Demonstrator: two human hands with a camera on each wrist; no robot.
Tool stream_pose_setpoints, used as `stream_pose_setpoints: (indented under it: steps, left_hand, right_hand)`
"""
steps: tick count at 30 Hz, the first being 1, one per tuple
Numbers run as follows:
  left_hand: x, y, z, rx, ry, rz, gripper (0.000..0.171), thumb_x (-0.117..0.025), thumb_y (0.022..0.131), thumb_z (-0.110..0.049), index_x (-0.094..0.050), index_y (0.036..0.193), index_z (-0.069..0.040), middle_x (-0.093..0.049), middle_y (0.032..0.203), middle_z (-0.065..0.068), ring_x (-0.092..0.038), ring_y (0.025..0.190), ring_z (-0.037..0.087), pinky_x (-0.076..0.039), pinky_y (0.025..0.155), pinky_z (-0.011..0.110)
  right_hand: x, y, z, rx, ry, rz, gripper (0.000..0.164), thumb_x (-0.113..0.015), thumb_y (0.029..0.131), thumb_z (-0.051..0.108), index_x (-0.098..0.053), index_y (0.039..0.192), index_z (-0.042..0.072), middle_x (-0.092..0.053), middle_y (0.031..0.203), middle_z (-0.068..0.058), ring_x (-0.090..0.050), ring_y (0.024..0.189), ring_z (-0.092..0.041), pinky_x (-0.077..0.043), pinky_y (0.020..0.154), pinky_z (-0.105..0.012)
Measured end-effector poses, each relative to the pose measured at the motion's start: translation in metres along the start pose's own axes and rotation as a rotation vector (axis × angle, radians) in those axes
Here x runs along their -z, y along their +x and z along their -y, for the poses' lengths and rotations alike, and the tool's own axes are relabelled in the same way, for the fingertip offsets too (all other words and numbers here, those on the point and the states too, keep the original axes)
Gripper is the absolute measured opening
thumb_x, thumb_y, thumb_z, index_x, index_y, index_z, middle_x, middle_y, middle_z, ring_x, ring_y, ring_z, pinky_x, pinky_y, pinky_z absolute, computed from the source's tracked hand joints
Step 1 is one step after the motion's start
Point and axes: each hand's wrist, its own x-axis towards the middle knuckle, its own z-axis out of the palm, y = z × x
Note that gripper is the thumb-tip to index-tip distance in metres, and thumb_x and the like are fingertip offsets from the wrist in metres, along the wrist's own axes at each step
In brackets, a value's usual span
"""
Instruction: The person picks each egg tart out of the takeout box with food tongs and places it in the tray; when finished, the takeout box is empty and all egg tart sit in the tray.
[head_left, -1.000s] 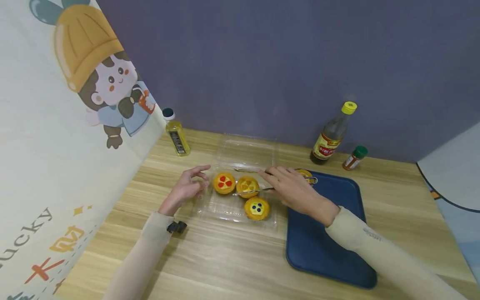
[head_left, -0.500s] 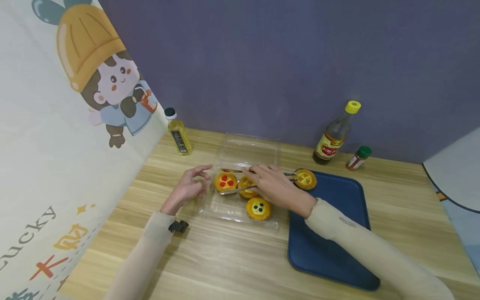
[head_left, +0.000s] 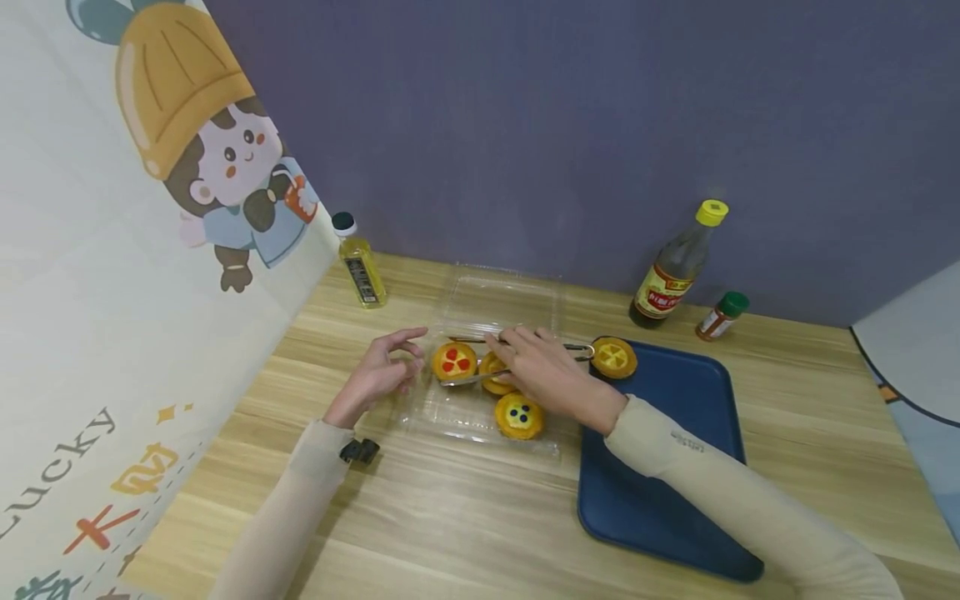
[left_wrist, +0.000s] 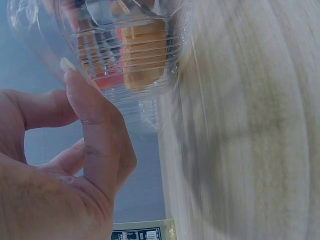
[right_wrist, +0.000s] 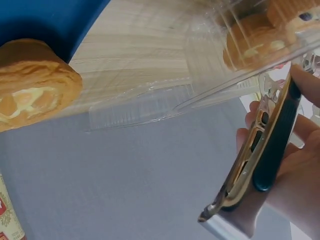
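The right hand (head_left: 542,367) clasps green-handled metal tongs (right_wrist: 275,145), their arms flanking a red-topped round golden tart (head_left: 454,362) inside a clear plastic box (head_left: 453,421); the left hand (head_left: 381,369), fingers loosely apart, is just beside the box

The tongs (right_wrist: 276,142) are silver and dark green, one tart (head_left: 454,362) red-patched, the tray (head_left: 637,504) navy.
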Motion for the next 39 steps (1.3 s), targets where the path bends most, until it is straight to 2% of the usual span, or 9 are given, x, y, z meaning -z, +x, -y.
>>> stream_pose_setpoints:
  steps: [10, 16, 25, 29, 39]
  left_hand:
    - [0.0, -0.001, 0.001, 0.01, 0.01, -0.001, 0.068, -0.06, 0.095, 0.006, -0.043, 0.159, -0.011, -0.052, 0.136, 0.026, -0.059, 0.073, 0.015, -0.056, 0.058, 0.023]
    - [-0.001, -0.001, 0.001, 0.012, 0.006, 0.0, 0.067, -0.06, 0.096, 0.006, -0.043, 0.159, -0.011, -0.053, 0.135, 0.025, -0.059, 0.073, 0.015, -0.055, 0.056, 0.022]
    - [0.0, -0.001, -0.001, -0.006, 0.01, -0.002, 0.067, -0.06, 0.095, 0.006, -0.043, 0.158, -0.009, -0.054, 0.133, 0.025, -0.058, 0.072, 0.016, -0.055, 0.056, 0.023]
    - [0.0, -0.002, -0.002, -0.003, 0.01, -0.006, 0.066, -0.06, 0.095, 0.005, -0.044, 0.158, -0.01, -0.055, 0.133, 0.024, -0.058, 0.073, 0.017, -0.056, 0.056, 0.023]
    - [-0.001, -0.001, 0.0, -0.003, -0.001, -0.014, 0.067, -0.06, 0.095, 0.007, -0.045, 0.157, -0.01, -0.056, 0.131, 0.024, -0.058, 0.07, 0.016, -0.054, 0.055, 0.022]
  right_hand:
    - [0.0, 0.008, 0.006, 0.008, -0.02, 0.058, 0.063, -0.064, 0.104, 0.037, -0.045, 0.158, 0.011, -0.06, 0.134, -0.011, -0.059, 0.12, -0.027, -0.057, 0.096, -0.045]
    - [0.0, 0.008, 0.012, 0.016, -0.015, 0.04, 0.06, -0.066, 0.103, 0.035, -0.05, 0.155, 0.009, -0.062, 0.136, -0.011, -0.059, 0.124, -0.028, -0.057, 0.101, -0.046]
    - [0.003, 0.003, 0.015, 0.036, -0.015, 0.03, 0.064, -0.067, 0.102, 0.038, -0.048, 0.157, 0.011, -0.062, 0.131, -0.011, -0.06, 0.116, -0.027, -0.056, 0.091, -0.043]
    - [0.004, 0.002, 0.015, 0.027, -0.008, 0.037, 0.064, -0.067, 0.102, 0.038, -0.047, 0.157, 0.01, -0.062, 0.13, -0.01, -0.06, 0.113, -0.026, -0.056, 0.091, -0.043]
    - [0.002, 0.005, 0.017, 0.032, -0.001, 0.04, 0.059, -0.067, 0.102, 0.033, -0.051, 0.154, 0.01, -0.063, 0.136, -0.012, -0.06, 0.124, -0.029, -0.058, 0.098, -0.045]
